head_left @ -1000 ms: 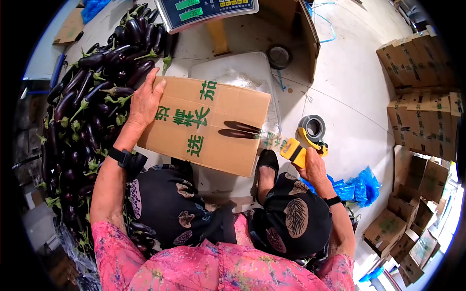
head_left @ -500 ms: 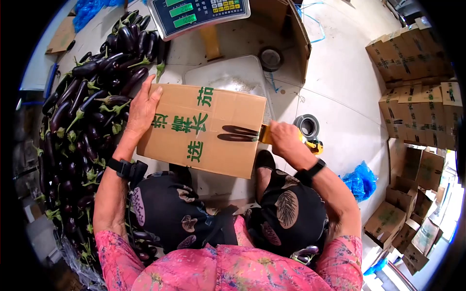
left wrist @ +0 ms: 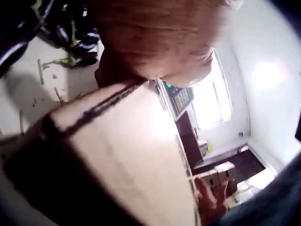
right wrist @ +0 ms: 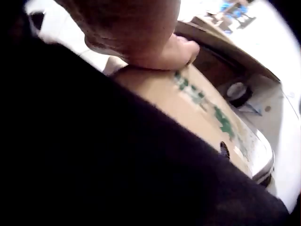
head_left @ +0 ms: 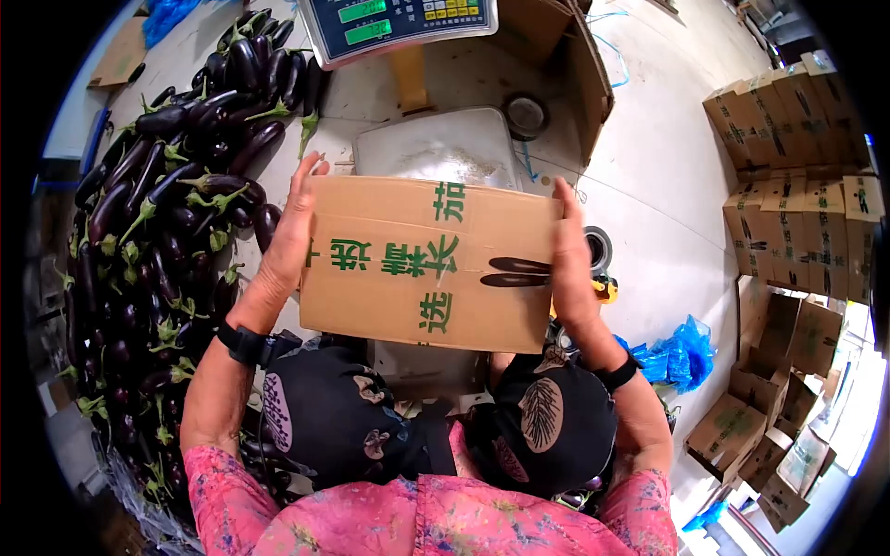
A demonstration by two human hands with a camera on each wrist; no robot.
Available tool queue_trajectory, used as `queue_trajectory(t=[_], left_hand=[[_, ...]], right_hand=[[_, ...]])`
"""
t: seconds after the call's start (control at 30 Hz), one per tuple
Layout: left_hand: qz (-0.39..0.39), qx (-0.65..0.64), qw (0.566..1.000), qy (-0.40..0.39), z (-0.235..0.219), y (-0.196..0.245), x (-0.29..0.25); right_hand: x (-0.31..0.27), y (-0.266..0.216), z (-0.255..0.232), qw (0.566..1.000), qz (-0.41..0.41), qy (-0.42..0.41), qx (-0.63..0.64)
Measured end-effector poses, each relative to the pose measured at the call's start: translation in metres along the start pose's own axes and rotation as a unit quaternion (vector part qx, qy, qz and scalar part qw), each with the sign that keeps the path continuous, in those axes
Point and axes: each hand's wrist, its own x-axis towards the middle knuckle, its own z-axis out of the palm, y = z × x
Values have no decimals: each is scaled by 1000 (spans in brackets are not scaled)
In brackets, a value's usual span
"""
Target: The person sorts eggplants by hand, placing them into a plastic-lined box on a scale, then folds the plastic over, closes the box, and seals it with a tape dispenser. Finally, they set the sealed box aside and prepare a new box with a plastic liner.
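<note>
A closed cardboard box [head_left: 399, 227] with green characters and a printed picture of two eggplants lies crosswise before me. My left hand [head_left: 289, 232] presses its left end with fingers extended. At the right end my right hand [head_left: 573, 264] lies along the edge, fingers pointing away from me. In the left wrist view the left hand [left wrist: 155, 40] sits over the box edge [left wrist: 127, 136]. The right wrist view shows the right hand [right wrist: 146, 37] at the box's corner; a dark shape hides much there. A yellow tool [head_left: 607, 289] and a tape roll [head_left: 598, 248] lie beyond the right hand.
A pile of eggplants [head_left: 139, 241] covers the left side. A digital scale display [head_left: 399, 28] stands over a metal platform [head_left: 436, 144] in front. Another tape roll [head_left: 527, 116] and an open carton [head_left: 593, 83] are behind. Stacked boxes [head_left: 788, 222] line the right.
The right hand stretched tape from a yellow dispenser, brought it to the box end, then moved onto that end without the dispenser showing in it. The box has shifted right and turned level.
</note>
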Motion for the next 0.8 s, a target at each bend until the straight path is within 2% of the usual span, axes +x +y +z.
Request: queue_trajectory(t=[0.03, 0.07, 0.1, 0.13, 0.17, 0.27, 0.33, 0.47, 0.5, 0.57, 0.63, 0.67, 0.7, 0.73, 0.77, 0.8], left_hand=[[54, 99, 994, 12, -1, -7, 1], [102, 292, 948, 80, 12, 8, -3], [154, 408, 899, 46, 23, 26, -5], [204, 516, 832, 10, 33, 45, -6], [254, 613, 748, -26, 43, 55, -5], [281, 550, 782, -87, 67, 50, 7], [318, 519, 787, -104, 83, 50, 12], [348, 517, 772, -127, 78, 54, 10], [351, 523, 764, -138, 71, 54, 10], [291, 567, 765, -95, 43, 53, 4], [226, 529, 817, -39, 20, 40, 2], [214, 407, 888, -24, 8, 25, 3], [197, 280, 940, -8, -2, 6, 6], [106, 43, 993, -20, -8, -18, 7], [-2, -193, 980, -37, -6, -35, 6], [-55, -295, 953, -35, 0, -24, 5]], right_hand=[[-2, -8, 10, 971, -74, -5, -226], [-5, -11, 21, 954, -103, 28, -279], [-4, -15, 22, 930, -126, 9, -345], [-3, -21, 22, 900, -150, -10, -410], [-2, -25, 21, 864, -174, -24, -472], [5, -28, 33, 835, -197, -44, -512], [10, -26, 51, 821, -232, -41, -521], [13, -39, 38, 835, -224, -103, -491], [13, -35, 27, 846, -231, -92, -472], [10, -12, 1, 865, -237, -71, -436], [9, 0, -6, 910, -252, -63, -324], [9, 5, -7, 946, -219, -59, -233], [12, 9, -6, 971, -190, -53, -138], [12, 10, -2, 982, -165, -33, -80], [12, 11, 0, 987, -156, -32, -32], [12, 11, 1, 994, -92, -26, 56]])
